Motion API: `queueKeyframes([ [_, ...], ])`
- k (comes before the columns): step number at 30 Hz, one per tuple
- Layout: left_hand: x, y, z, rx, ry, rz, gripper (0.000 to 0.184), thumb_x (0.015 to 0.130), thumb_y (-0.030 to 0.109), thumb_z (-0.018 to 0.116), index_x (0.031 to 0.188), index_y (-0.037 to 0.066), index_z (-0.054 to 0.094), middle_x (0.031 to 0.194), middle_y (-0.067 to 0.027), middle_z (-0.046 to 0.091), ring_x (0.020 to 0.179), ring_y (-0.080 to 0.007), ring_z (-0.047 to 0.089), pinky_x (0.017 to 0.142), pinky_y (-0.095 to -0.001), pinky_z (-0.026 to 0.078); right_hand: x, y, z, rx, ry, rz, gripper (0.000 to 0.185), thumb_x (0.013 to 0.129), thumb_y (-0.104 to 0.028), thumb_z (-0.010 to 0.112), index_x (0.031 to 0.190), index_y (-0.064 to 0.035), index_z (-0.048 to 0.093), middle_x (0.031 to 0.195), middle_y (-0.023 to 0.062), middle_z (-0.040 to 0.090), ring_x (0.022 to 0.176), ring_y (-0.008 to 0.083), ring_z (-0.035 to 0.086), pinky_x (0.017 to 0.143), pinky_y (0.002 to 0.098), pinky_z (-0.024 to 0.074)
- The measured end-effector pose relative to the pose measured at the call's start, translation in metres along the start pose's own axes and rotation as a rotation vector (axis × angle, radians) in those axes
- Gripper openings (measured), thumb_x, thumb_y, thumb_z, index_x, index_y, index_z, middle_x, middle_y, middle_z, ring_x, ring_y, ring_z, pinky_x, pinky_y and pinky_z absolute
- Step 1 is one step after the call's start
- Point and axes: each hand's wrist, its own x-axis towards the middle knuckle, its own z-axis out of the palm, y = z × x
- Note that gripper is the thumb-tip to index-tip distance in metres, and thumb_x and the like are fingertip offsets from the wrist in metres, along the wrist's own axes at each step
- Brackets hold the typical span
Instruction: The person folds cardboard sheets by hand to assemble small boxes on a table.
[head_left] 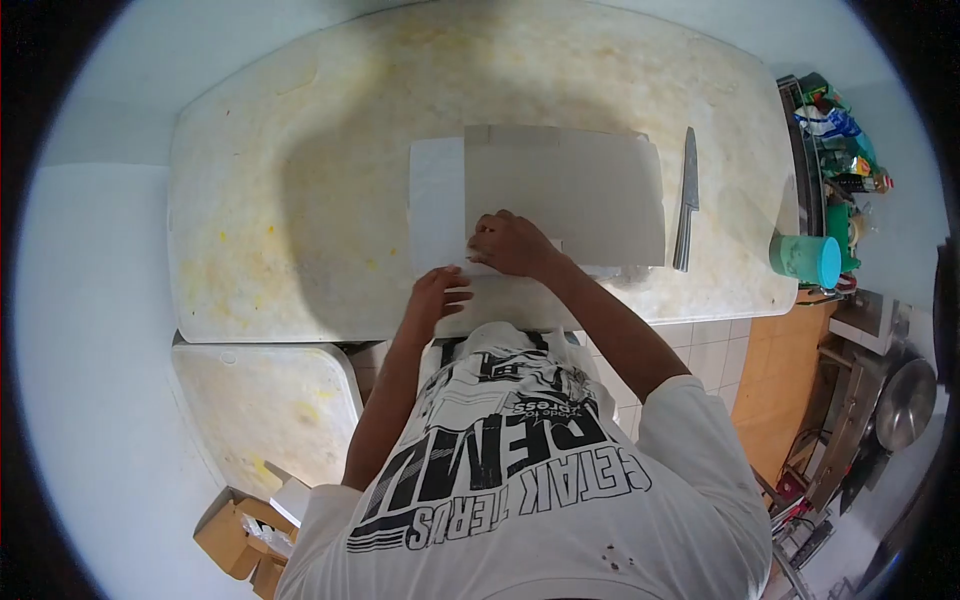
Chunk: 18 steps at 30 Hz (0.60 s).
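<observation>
A grey cardboard sheet (570, 190) lies flat on the white table, overlapping a white sheet (437, 190) that shows along its left side. My right hand (512, 245) rests at the lower left edge of the cardboard, its fingers curled and pressed together; whatever is between the fingertips is hidden. Just left and nearer to me, my left hand (440, 295) is held by the lower edge of the white sheet, fingers apart and holding nothing. Clear plastic (628, 273) shows beneath the lower right edge of the cardboard.
A large knife (687, 200) lies right of the cardboard. Farther right, a turquoise cup (805, 260) is on its side near the stained table's (240, 180) edge. A smaller table (270, 410) and an open cardboard box (235, 535) are at lower left; a pan (905, 403) is at right.
</observation>
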Motion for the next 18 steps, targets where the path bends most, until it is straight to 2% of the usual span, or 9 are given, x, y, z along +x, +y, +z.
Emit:
queueKeyframes([
  [2, 0.015, 0.004, 0.011, -0.065, -0.078, -0.078, 0.039, 0.093, 0.036, 0.053, 0.12, 0.009, 0.055, 0.105, -0.0066, 0.063, 0.088, -0.0183, 0.065, 0.073, -0.0278, 0.049, 0.005, 0.013, -0.003, 0.107, 0.021, -0.065, 0.026, 0.084, -0.036, 0.062, 0.091, -0.0119, 0.068, 0.094, 0.0038, 0.062, 0.097, 0.021, 0.059, 0.088, 0.0356, 0.0485],
  [5, 0.022, 0.006, 0.021, -0.08, -0.104, -0.048, 0.039, 0.094, 0.038, 0.051, 0.117, 0.007, 0.055, 0.106, -0.0062, 0.063, 0.09, -0.0183, 0.065, 0.074, -0.027, 0.049, 0.006, 0.025, -0.004, 0.214, 0.087, -0.099, 0.017, 0.084, -0.024, 0.062, 0.093, -0.0116, 0.068, 0.093, 0.0041, 0.061, 0.09, 0.0251, 0.06, 0.08, 0.0363, 0.0508],
  [8, 0.025, 0.007, 0.024, -0.084, -0.099, -0.053, 0.037, 0.094, 0.037, 0.051, 0.114, 0.007, 0.055, 0.104, -0.0062, 0.063, 0.09, -0.0185, 0.065, 0.075, -0.0273, 0.048, 0.011, 0.034, 0.008, 0.37, -0.043, 0.048, 0.02, 0.086, -0.027, 0.057, 0.091, -0.0099, 0.066, 0.095, 0.0077, 0.062, 0.093, 0.0262, 0.061, 0.087, 0.0389, 0.0476],
  [11, 0.037, 0.002, 0.024, -0.159, -0.061, -0.066, 0.032, 0.094, 0.032, 0.053, 0.111, 0.005, 0.055, 0.099, -0.0068, 0.063, 0.087, -0.0188, 0.066, 0.072, -0.0273, 0.051, 0.005, 0.029, 0.012, 0.22, -0.046, 0.072, 0.018, 0.088, -0.021, 0.054, 0.092, -0.0073, 0.064, 0.095, 0.0102, 0.062, 0.092, 0.0288, 0.06, 0.083, 0.0405, 0.0486],
  [14, 0.049, 0.005, 0.028, -0.05, -0.002, -0.03, 0.027, 0.094, 0.026, 0.054, 0.107, 0.003, 0.055, 0.094, -0.0078, 0.063, 0.082, -0.0187, 0.067, 0.068, -0.0279, 0.054, -0.005, 0.019, 0.002, 0.324, 0.081, 0.134, 0.015, 0.087, -0.016, 0.054, 0.093, -0.004, 0.061, 0.094, 0.0116, 0.061, 0.091, 0.0304, 0.06, 0.08, 0.0404, 0.0491],
  [17, 0.056, -0.001, 0.031, -0.125, 0.028, 0.027, 0.023, 0.092, 0.021, 0.055, 0.103, 0.001, 0.055, 0.092, -0.0084, 0.062, 0.078, -0.0181, 0.066, 0.064, -0.028, 0.057, -0.012, 0.004, -0.006, 0.422, 0.279, 0.184, 0.013, 0.086, -0.012, 0.056, 0.094, -0.0021, 0.058, 0.093, 0.0123, 0.061, 0.088, 0.0328, 0.059, 0.079, 0.0414, 0.0483],
  [18, 0.055, 0.0, 0.031, -0.107, 0.032, 0.038, 0.024, 0.093, 0.022, 0.055, 0.104, 0.0, 0.055, 0.094, -0.0092, 0.061, 0.08, -0.0188, 0.065, 0.066, -0.0294, 0.057, -0.013, 0.001, -0.008, 0.441, 0.341, 0.188, 0.012, 0.087, -0.012, 0.056, 0.094, -0.0018, 0.057, 0.092, 0.0121, 0.06, 0.086, 0.031, 0.058, 0.078, 0.0407, 0.0483],
])
